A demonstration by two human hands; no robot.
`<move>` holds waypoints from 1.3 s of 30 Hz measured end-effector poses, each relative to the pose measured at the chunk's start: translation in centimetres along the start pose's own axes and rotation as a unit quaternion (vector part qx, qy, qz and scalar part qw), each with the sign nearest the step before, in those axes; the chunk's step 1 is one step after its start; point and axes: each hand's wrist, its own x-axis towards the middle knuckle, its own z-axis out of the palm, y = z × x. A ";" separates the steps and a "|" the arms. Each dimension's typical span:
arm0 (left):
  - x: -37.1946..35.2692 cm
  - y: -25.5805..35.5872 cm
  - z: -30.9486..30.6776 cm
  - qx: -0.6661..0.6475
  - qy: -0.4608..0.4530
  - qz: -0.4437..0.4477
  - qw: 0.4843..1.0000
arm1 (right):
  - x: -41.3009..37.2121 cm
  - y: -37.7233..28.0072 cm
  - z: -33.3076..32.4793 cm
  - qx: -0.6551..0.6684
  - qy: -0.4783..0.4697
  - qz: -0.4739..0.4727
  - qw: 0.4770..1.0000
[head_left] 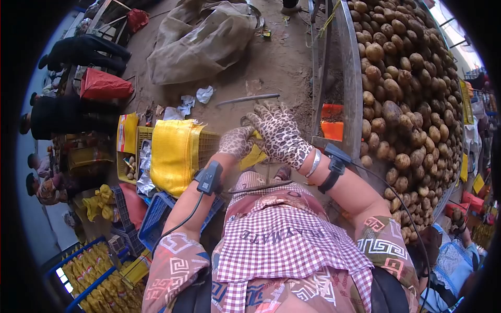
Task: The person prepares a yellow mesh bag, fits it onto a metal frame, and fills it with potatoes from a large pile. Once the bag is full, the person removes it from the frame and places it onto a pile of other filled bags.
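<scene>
Both hands wear leopard-print gloves and meet in front of my body. My left hand (237, 142) is closed, its fingertips partly hidden beside the other hand; what it holds I cannot make out. Fingers apart, my right hand (279, 131) reaches forward over the ground. Yellow material (253, 157) shows between and below the hands. A thin dark rod (248, 99) lies just beyond the right fingertips. Another dark curved bar (261, 187) crosses near my legs, under the checked apron (282, 240).
Potatoes (407, 115) fill a metal-edged bin (350, 78) at right. Left of my hands are a yellow mesh sack (175, 156) over a crate and a blue crate (156, 221). A large beige sack (203, 41) lies ahead. People (68, 116) stand at far left.
</scene>
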 end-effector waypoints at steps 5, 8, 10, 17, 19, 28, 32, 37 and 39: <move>-0.4 -1.8 -1.3 0.055 -0.028 -0.010 0.998 | -1.2 2.3 5.1 0.106 -0.326 0.086 0.935; -0.5 -5.4 -0.6 0.099 -0.052 -0.018 0.994 | -2.1 2.9 4.8 0.118 -0.344 0.175 0.915; 0.0 -7.4 -0.3 0.078 -0.031 -0.010 0.996 | -2.5 3.5 5.2 0.114 -0.353 0.178 0.911; 1.7 -11.9 -0.5 -0.033 0.027 -0.002 0.999 | -2.5 6.1 6.7 0.079 -0.283 0.271 0.917; 2.6 -12.2 -0.2 -0.046 0.046 0.001 0.998 | -2.8 6.0 7.1 0.070 -0.287 0.284 0.912; 6.5 -12.3 1.4 -0.137 0.176 -0.067 0.972 | -3.0 8.3 10.4 0.010 -0.140 0.387 0.911; 7.4 -11.3 1.2 -0.221 0.220 -0.100 0.945 | -2.3 9.1 11.3 0.008 -0.111 0.394 0.912; 9.7 -13.6 6.0 -0.273 0.266 -0.106 0.918 | -1.8 9.6 11.9 0.038 -0.092 0.407 0.908; 10.4 -13.6 7.0 -0.328 0.286 -0.136 0.890 | -1.7 10.1 12.1 0.047 -0.103 0.410 0.905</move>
